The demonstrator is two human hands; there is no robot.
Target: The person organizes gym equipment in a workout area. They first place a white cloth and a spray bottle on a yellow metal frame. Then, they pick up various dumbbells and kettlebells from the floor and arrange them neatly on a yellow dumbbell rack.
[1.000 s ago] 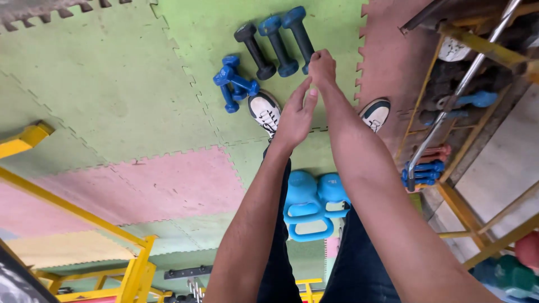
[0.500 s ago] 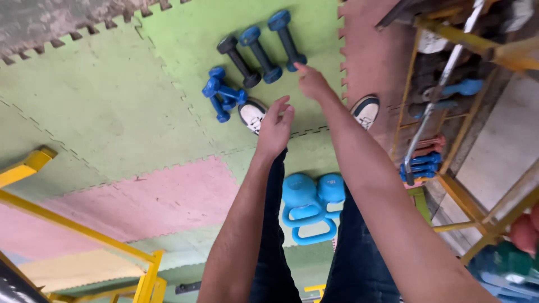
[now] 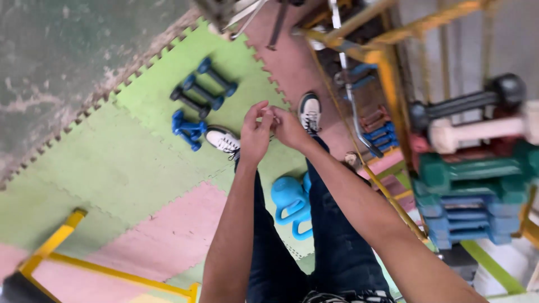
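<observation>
Looking down, we see two blue kettlebells [image 3: 289,203] half hidden between our legs at centre. Above, our left hand [image 3: 255,134] and right hand [image 3: 289,128] touch, fingertips pinched together; anything held is indiscernible. Upper left: five dumbbells [image 3: 199,95].

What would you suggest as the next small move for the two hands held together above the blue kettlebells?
Probably part the hands and lower them toward the blue kettlebells. The left hand and right hand touch at the fingertips and hold nothing, and the kettlebells sit on the mat between the legs.
</observation>
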